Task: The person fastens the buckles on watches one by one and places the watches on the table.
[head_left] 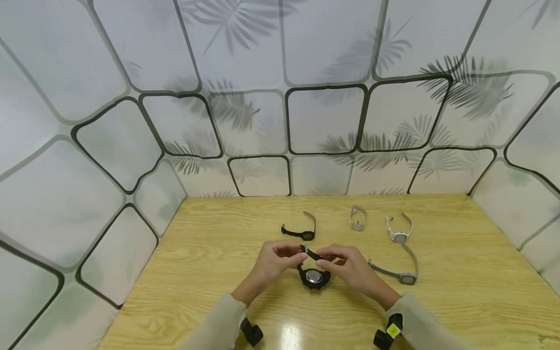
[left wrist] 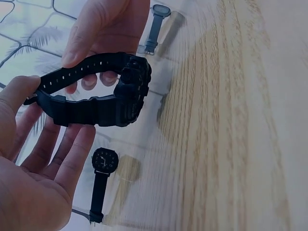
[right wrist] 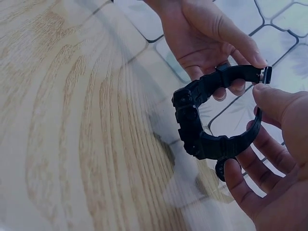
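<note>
A black digital wristwatch (head_left: 314, 277) is held upright above the table, its round face toward me and its strap forming a loop. My left hand (head_left: 280, 262) pinches the strap's buckle end between thumb and fingers. From the other side my right hand (head_left: 345, 267) holds the strap's other end, whose row of holes (left wrist: 86, 70) shows in the left wrist view. Both strap ends meet at the metal buckle (right wrist: 263, 74) in the right wrist view, near both thumbs. Whether the pin sits in a hole, I cannot tell.
On the wooden table (head_left: 210, 272), a black watch (head_left: 308, 235) lies behind my hands. A pale watch (head_left: 357, 226) and a white watch (head_left: 400, 237) are at the back right. Beside my right hand lies a blue-grey watch (head_left: 408, 278). A patterned wall (head_left: 321, 121) rises behind.
</note>
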### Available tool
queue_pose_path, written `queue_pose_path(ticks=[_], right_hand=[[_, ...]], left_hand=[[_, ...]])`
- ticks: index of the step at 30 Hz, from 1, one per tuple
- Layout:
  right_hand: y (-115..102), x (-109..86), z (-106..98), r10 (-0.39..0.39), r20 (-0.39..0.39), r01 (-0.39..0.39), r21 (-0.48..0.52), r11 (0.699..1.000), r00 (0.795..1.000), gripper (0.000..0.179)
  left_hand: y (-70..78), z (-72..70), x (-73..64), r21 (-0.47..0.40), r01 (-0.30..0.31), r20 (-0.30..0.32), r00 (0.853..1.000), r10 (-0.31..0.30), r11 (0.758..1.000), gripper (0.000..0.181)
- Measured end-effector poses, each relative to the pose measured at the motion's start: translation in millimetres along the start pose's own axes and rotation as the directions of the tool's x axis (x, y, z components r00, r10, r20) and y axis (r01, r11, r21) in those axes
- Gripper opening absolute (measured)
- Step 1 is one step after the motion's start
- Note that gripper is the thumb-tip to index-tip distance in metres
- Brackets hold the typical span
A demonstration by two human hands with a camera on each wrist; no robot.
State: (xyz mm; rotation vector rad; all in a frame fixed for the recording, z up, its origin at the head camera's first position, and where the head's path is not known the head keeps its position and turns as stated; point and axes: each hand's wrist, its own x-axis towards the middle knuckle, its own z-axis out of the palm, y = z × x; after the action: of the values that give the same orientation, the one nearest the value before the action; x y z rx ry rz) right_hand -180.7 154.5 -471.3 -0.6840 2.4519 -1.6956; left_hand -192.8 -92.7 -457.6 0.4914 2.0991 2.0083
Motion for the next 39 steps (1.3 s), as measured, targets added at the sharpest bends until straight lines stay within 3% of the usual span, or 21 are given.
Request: queue_pose_path(ticks=[12,19,24,39], right_hand=[[-1.1,-0.1,4.4,0.001,-0.037,-0.001,0.020,1.000,0.999,0.025],[-3.2,-0.9,5.2,0.017,-0.093,-0.010,0.079,0.997,0.996,0.023],[-4.7,-2.5,5.4,0.026,-0.083,-0.015,0.135,0.991,0.996,0.023],[-3.8,-1.6,17.2,0.020,-0.139,-0.004,0.114,0.993,0.990,0.025]], left_hand=[[-0.3,-3.6,-0.5,0.012,0.021,0.018,1.000,-0.021,1.000,0.021],[-1.4,-1.1,-2.5,-0.055,0.038,-0.064,0.997,-0.042,0.998,0.027],[-2.0,1.2,-2.7,-0.097,0.028,-0.117,0.992,-0.039,0.995,0.030],[-1.4,3.7,-0.7,-0.141,-0.002,-0.110,0.994,-0.013,0.990,0.025]])
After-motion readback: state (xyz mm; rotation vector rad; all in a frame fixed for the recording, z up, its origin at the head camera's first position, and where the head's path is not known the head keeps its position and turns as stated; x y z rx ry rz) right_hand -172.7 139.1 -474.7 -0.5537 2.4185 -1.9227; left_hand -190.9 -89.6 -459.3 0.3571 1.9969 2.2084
